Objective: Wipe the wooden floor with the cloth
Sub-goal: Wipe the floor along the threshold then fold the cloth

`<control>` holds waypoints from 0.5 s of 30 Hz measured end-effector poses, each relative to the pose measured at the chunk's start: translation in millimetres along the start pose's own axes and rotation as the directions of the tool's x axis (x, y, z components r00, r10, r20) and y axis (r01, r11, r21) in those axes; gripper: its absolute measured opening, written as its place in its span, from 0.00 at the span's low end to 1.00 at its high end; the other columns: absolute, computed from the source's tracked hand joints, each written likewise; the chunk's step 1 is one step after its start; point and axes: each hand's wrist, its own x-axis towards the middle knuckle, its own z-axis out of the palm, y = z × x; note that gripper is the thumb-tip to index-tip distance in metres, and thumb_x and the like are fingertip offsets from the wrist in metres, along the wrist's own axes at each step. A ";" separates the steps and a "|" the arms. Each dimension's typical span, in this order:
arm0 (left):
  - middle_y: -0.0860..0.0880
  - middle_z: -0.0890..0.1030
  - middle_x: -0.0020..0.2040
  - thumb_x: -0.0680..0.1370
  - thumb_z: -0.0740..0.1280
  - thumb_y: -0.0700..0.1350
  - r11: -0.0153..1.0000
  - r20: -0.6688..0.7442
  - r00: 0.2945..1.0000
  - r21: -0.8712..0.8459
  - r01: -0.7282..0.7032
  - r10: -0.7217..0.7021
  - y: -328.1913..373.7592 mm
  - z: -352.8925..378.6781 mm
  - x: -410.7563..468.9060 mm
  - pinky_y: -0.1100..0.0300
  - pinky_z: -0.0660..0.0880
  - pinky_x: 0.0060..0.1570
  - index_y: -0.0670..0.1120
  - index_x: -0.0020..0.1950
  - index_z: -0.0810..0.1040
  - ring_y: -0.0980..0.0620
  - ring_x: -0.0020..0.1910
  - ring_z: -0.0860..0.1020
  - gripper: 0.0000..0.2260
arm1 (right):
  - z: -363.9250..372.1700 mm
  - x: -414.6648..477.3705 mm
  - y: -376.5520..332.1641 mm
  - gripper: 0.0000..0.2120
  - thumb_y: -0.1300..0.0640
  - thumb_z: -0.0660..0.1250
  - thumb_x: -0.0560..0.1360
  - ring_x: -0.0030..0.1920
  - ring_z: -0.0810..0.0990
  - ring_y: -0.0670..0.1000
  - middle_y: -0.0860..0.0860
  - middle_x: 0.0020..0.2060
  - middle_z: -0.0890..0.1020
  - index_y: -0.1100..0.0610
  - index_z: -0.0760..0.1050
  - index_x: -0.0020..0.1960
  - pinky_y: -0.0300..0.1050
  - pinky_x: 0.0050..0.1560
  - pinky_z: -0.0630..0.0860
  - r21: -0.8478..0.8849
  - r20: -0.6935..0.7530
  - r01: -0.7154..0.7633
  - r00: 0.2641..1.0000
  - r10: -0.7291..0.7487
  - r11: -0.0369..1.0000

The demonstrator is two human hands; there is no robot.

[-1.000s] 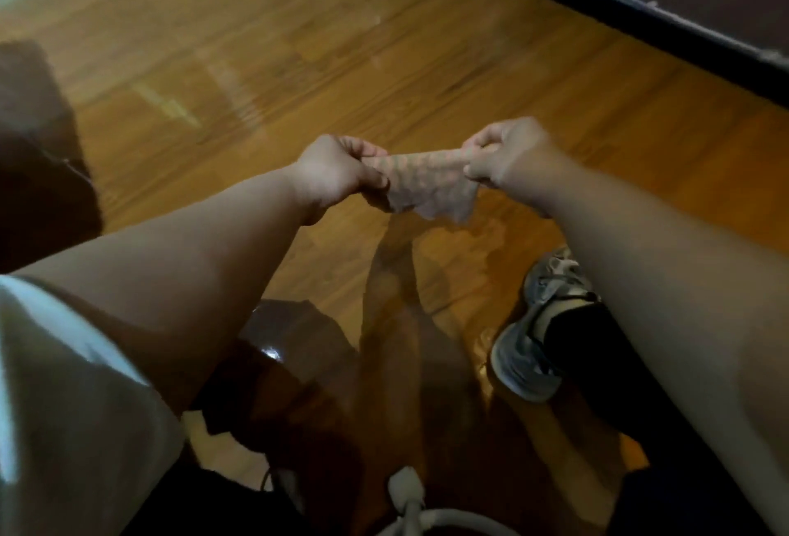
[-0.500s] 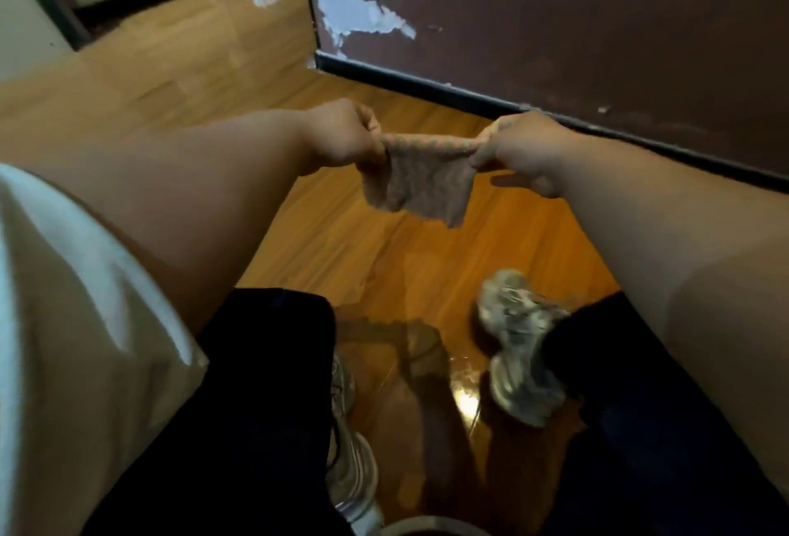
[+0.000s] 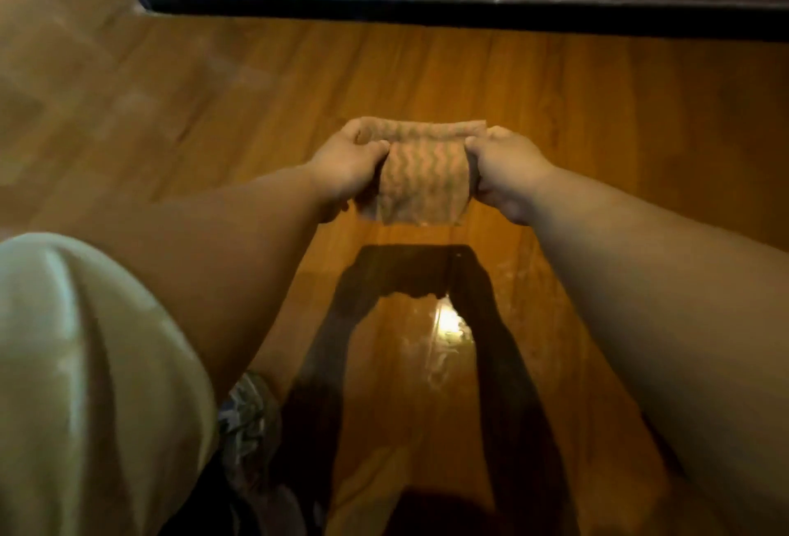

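Note:
A small pinkish cloth (image 3: 420, 177) with a wavy pattern hangs stretched between my two hands, above the wooden floor (image 3: 427, 74). My left hand (image 3: 348, 166) grips its left edge and my right hand (image 3: 506, 170) grips its right edge. The top of the cloth is folded over. It hangs in the air, and the shadow of my arms and the cloth falls on the shiny floor below.
A dark wall with a black skirting board (image 3: 427, 8) runs across the top, close ahead. A patterned shoe (image 3: 247, 416) shows at the lower left under my left arm. A bright glare spot (image 3: 446, 318) lies on the floor between my arms.
The view has tipped down and turned toward the wall. Both hands still hold the cloth, now squarer to me and with its top edge folded over. The right shoe is out of view.

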 end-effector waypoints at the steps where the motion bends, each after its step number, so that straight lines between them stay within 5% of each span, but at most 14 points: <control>1: 0.45 0.78 0.50 0.82 0.58 0.50 1.000 0.022 1.000 -0.008 0.013 -0.013 -1.6 20.4 6.4 0.52 0.74 0.38 0.53 0.65 0.69 0.45 0.40 0.79 0.12 | -14.7 9.0 12.1 0.07 0.56 0.56 0.80 0.53 0.77 0.58 0.55 0.50 0.78 0.52 0.72 0.50 0.54 0.50 0.75 -0.029 -0.015 -0.047 0.999 0.047 0.998; 4: 0.47 0.78 0.48 0.83 0.57 0.48 0.996 0.062 0.997 -0.073 0.055 -0.050 -5.1 60.1 15.8 0.57 0.76 0.30 0.52 0.61 0.69 0.49 0.38 0.78 0.08 | -45.4 22.8 35.8 0.07 0.52 0.55 0.81 0.49 0.78 0.58 0.53 0.45 0.78 0.51 0.71 0.52 0.51 0.45 0.77 -0.231 -0.067 -0.032 0.998 0.017 0.972; 9: 0.43 0.77 0.53 0.81 0.60 0.50 0.950 0.022 0.968 -0.185 0.250 -0.251 9.2 105.8 33.4 0.49 0.79 0.39 0.49 0.63 0.66 0.44 0.44 0.80 0.13 | -76.9 43.3 48.3 0.08 0.51 0.55 0.80 0.45 0.77 0.53 0.49 0.42 0.78 0.50 0.71 0.46 0.45 0.42 0.71 -0.321 -0.089 0.035 0.994 -0.067 0.946; 15: 0.46 0.73 0.53 0.76 0.65 0.42 0.857 0.028 0.948 -0.419 0.300 -0.318 19.7 143.1 22.6 0.51 0.79 0.43 0.54 0.69 0.61 0.47 0.49 0.78 0.24 | -118.7 40.5 58.3 0.06 0.57 0.60 0.77 0.43 0.80 0.56 0.54 0.43 0.80 0.51 0.72 0.43 0.54 0.45 0.78 -0.140 0.053 -0.164 0.984 0.173 0.976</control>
